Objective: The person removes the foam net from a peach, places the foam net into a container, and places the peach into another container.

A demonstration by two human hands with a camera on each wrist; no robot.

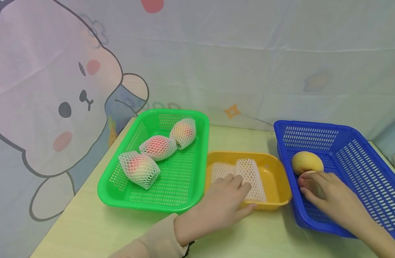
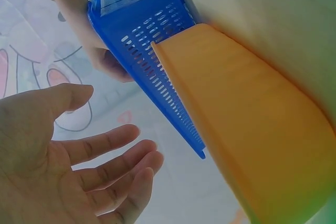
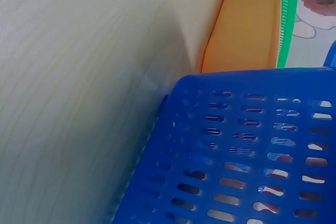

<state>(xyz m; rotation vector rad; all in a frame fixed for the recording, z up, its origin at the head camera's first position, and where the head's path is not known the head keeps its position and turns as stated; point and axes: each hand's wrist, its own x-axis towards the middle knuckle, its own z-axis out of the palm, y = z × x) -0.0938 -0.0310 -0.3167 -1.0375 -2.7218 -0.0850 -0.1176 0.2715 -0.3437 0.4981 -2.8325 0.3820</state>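
My left hand (image 1: 224, 200) hovers at the front of the yellow tray (image 1: 276, 179), its fingers loosely bent and nothing between them; the left wrist view shows the open palm (image 2: 47, 156). White foam net sleeves (image 1: 250, 177) lie in that tray, partly hidden by this hand. Inside the blue basket (image 1: 317, 226), my right hand (image 1: 336, 199) grips a reddish peach (image 1: 313, 187) between thumb and fingers. A yellow peach (image 1: 307, 162) lies just behind it. In the right wrist view the basket wall mostly hides the right hand.
On the left stands a green basket (image 1: 152, 205) holding three peaches (image 1: 158, 147) in white foam nets. The yellow tray sits between the two baskets on a light wooden table (image 1: 84, 229). A printed cloth (image 1: 236, 71) hangs behind.
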